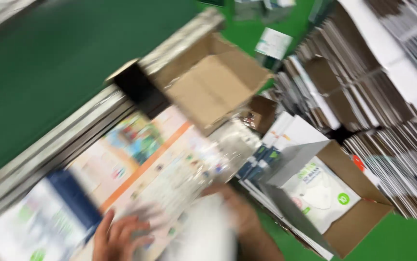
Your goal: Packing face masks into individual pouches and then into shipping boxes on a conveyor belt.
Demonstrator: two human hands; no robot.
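Observation:
The picture is strongly blurred by motion. My left hand (119, 238) lies at the bottom edge with fingers spread on a stack of colourful printed sheets (140, 159). My right hand (235, 205) sits near the bottom middle, touching a clear plastic-wrapped white packet (203, 227); whether it grips the packet is too blurred to tell. An open brown cardboard box (358, 222) to the right holds white packets with green marks (319, 193).
A green conveyor belt (58, 58) with a metal rail (73, 125) runs along the upper left. A folded brown carton (213, 87) lies above the sheets. Stacks of flat cartons (363, 87) fill the right side, over a green floor (402, 241).

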